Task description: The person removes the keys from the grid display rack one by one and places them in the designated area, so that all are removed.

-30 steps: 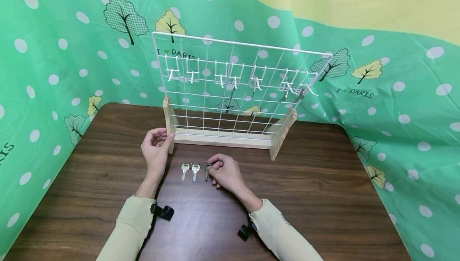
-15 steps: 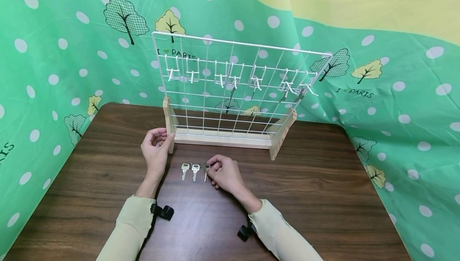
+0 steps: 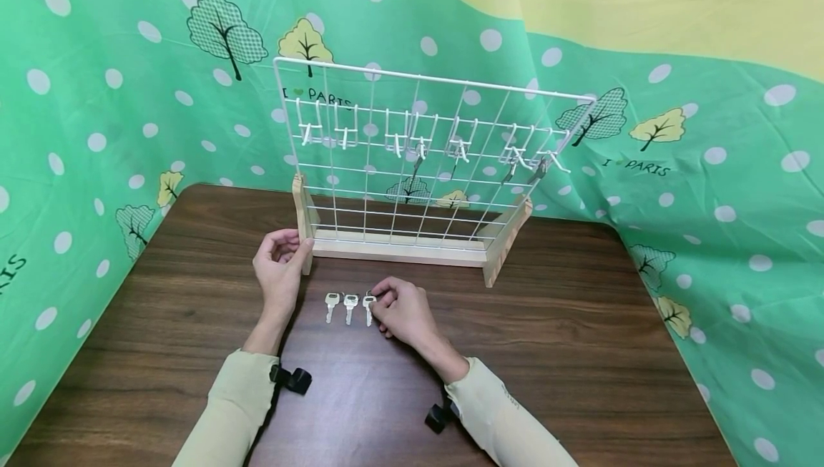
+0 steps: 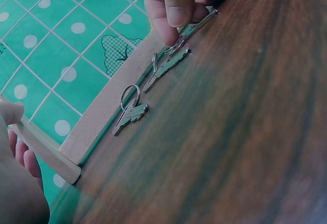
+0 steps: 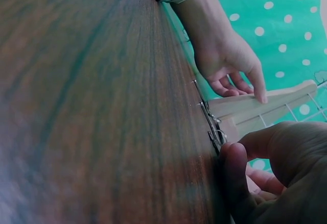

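Observation:
Three metal keys, each with a ring, lie in a row on the dark wooden table: the left key point(image 3: 331, 306), the middle key point(image 3: 350, 308) and the right key point(image 3: 369, 311). My right hand point(image 3: 404, 310) pinches the right key near its head and ring between thumb and index finger; the fingertips partly cover it in the left wrist view. My left hand point(image 3: 280, 270) holds the left wooden leg point(image 3: 302, 209) of a wire grid stand, thumb in front and fingers curled behind. The stand's wooden base bar point(image 3: 399, 252) lies just beyond the keys.
The white wire grid point(image 3: 434, 79) rises from the base, with several white hooks along its upper part. Keys hang from hooks towards the right, such as one dark key point(image 3: 418, 161). Behind it is a green dotted cloth point(image 3: 418, 13).
The right key has turned in my right hand from edge-on and dark to showing its flat bright face, shifting slightly left. My left hand stays on the stand's leg.

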Demonstrator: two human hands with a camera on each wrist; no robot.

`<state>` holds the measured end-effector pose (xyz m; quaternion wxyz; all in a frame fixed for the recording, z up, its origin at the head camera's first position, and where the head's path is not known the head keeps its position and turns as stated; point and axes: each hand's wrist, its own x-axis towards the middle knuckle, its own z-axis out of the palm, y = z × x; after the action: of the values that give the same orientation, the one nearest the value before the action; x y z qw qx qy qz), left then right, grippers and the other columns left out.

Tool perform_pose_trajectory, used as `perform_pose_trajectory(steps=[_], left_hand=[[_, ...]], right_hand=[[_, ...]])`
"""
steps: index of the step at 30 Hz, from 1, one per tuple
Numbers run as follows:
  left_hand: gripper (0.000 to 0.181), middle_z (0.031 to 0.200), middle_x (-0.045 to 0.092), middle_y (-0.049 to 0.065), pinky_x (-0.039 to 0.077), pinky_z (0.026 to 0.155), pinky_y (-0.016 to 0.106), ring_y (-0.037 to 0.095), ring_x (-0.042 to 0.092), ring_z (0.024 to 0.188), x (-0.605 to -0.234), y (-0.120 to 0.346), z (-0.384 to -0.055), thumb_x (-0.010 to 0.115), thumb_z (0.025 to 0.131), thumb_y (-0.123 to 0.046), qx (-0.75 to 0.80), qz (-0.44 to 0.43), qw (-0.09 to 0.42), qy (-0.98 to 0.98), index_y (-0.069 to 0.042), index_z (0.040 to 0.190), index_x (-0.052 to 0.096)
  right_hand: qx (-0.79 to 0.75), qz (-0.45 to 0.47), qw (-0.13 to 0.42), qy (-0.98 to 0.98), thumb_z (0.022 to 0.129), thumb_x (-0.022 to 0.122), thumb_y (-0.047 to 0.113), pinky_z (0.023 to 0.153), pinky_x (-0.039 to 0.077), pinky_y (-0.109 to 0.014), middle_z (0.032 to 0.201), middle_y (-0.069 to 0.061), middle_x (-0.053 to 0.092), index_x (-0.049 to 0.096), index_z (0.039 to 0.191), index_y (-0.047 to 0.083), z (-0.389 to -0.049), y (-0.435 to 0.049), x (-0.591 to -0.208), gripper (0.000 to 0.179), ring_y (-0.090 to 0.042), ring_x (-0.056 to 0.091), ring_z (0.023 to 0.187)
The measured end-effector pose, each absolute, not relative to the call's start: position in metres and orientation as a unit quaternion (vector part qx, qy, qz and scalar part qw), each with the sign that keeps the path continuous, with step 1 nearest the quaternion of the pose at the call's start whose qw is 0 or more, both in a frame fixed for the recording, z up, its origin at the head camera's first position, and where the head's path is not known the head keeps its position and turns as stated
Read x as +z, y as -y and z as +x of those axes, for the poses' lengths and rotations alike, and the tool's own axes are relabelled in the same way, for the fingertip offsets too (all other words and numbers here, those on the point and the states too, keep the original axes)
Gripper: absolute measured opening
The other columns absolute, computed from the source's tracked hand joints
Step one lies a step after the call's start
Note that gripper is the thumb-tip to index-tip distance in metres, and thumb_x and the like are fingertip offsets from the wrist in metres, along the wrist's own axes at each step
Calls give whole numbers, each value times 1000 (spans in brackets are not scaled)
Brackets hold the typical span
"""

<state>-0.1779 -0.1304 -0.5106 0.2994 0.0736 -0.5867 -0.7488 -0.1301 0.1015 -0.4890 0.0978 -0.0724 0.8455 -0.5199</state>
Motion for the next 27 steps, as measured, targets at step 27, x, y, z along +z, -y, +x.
perform_pose_trajectory(steps=[27], left_hand=[[30,90,71,-3,53,72,17,9,65,82,-510,130,-178,85,88,11,-750,77,299,586,17,112,68]], right_hand=[[-494,-95,79,-860,88,89,2,43,58,-32,69,4,69,76,110,2,-129,-103,-490,25,-6,61,44]])
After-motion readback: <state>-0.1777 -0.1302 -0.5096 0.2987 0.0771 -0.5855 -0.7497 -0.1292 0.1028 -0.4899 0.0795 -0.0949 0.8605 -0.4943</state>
